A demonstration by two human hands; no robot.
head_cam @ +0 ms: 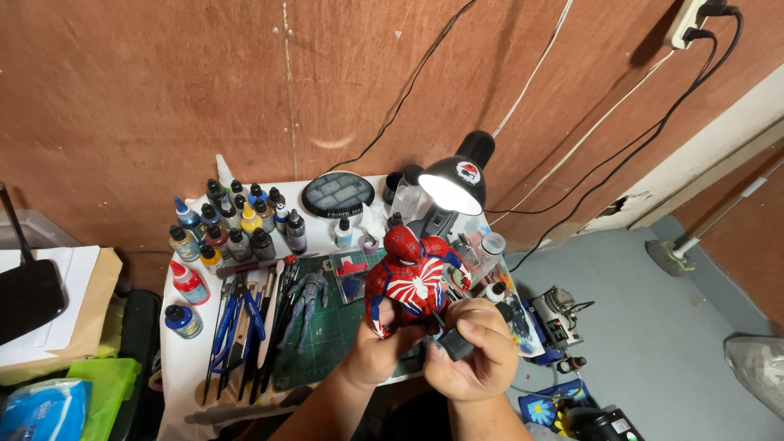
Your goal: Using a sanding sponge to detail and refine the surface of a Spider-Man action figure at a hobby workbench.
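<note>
A red and blue action figure torso (412,276) with a white spider mark on its chest is held upright over the green cutting mat (327,335). My left hand (374,353) grips it from below at the waist. My right hand (472,349) is closed around a small dark grey part (456,343) right beside the figure's lower edge. A grey unpainted figure (306,296) lies on the mat to the left of my hands.
Several paint bottles (233,224) stand at the back left of the small white table (184,359). Pliers and brushes (245,322) lie left of the mat. A lit black desk lamp (456,184) stands behind the figure. A small compressor (558,314) sits on the floor at right.
</note>
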